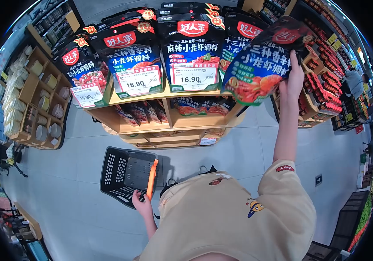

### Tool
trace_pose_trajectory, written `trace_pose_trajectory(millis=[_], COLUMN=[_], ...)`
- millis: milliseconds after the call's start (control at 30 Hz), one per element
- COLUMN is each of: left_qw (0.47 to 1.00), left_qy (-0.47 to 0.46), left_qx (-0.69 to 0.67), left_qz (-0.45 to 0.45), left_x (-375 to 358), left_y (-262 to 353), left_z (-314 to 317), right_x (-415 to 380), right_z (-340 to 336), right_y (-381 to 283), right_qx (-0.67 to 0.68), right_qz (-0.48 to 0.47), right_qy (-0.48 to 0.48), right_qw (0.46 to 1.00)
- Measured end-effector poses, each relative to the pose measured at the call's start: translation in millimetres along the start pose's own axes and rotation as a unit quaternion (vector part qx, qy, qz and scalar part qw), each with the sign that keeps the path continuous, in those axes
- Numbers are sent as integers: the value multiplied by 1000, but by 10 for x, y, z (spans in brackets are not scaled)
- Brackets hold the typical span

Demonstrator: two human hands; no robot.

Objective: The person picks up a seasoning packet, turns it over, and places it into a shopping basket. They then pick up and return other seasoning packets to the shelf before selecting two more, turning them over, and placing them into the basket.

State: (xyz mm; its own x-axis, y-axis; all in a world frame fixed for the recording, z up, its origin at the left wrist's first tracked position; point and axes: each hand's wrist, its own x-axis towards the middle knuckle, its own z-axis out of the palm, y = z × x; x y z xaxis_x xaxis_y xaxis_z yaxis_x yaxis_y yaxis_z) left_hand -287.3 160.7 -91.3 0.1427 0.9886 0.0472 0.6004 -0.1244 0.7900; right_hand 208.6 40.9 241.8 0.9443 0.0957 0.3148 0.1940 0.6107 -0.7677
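My right hand (292,78) is closed on the right edge of a black and blue crayfish seasoning pouch (260,65). It holds the pouch tilted in front of the right end of the display. My left hand (141,203) grips the orange handle (152,179) of a black shopping basket (127,172) at its lower end. Bare mesh shows inside the basket. Similar pouches (193,48) stand upright in rows on the wooden shelf, with 16.90 price cards (137,80) at their fronts. The held pouch partly covers the row behind it.
Lower tiers of the wooden display (143,130) hold more pouches. A rack of bowls and cups (38,104) stands on the left. Shelves of red packages (321,93) line the right, with another person (354,82) beyond. Grey tiled floor (82,195) surrounds the display.
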Motion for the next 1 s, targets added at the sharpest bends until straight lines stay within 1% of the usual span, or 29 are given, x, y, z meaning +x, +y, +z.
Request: trace_pose_trajectory(millis=[33,100,167,200,233,267,300,333,367,400,467,500,567,600,667,733,767,800,867,933,1000], left_qw=[985,983,983,976,964,943,921,889,876,866,882,884,923,924,928,929,925,921,921,921,920], left_qy=[62,31,12,-26,-72,-121,-176,-221,-265,-265,-253,-254,-201,-200,-141,-140,-148,-157,-166,-172,-177], left_qx=[75,83,-64,-107,-151,-221,-244,-291,-299,-299,-326,-322,-285,-282,-310,-313,-324,-335,-334,-329,-329], left_qz=[141,159,170,191,205,219,246,275,270,301,225,224,164,161,149,138,130,122,116,117,115], left_x=[67,271,447,515,582,629,676,693,696,671,575,582,589,589,580,586,571,559,527,499,488], left_y=[187,611,1152,1428,1679,1832,2003,2169,2290,2402,2439,2407,2333,2325,2298,2298,2319,2334,2338,2334,2316], left_z=[-42,-119,-82,-76,-46,39,99,168,207,239,375,414,481,503,523,503,483,467,458,473,492], right_x=[-73,-307,-579,-691,-775,-854,-950,-1026,-1103,-1170,-1254,-1290,-1339,-1344,-1357,-1344,-1365,-1382,-1406,-1419,-1411], right_z=[-58,-68,7,4,-8,-5,58,100,152,203,227,255,267,255,187,80,55,31,-19,-42,-69], right_y=[67,232,422,540,665,767,806,855,867,871,929,924,926,939,977,1053,1087,1121,1172,1183,1205], right_qx=[-3,14,31,35,32,31,46,59,54,48,56,39,21,12,4,-58,-87,-87,-87,-94,-115], right_qz=[34,131,231,290,325,359,382,398,400,401,396,392,392,402,418,405,385,390,357,351,321], right_qy=[-37,-78,-96,-98,-112,-126,-128,-130,-126,-122,-115,-106,-97,-106,-114,-169,-170,-170,-150,-144,-144], right_qw=[999,988,968,951,939,924,914,906,906,907,909,913,914,909,901,897,903,901,918,920,929])
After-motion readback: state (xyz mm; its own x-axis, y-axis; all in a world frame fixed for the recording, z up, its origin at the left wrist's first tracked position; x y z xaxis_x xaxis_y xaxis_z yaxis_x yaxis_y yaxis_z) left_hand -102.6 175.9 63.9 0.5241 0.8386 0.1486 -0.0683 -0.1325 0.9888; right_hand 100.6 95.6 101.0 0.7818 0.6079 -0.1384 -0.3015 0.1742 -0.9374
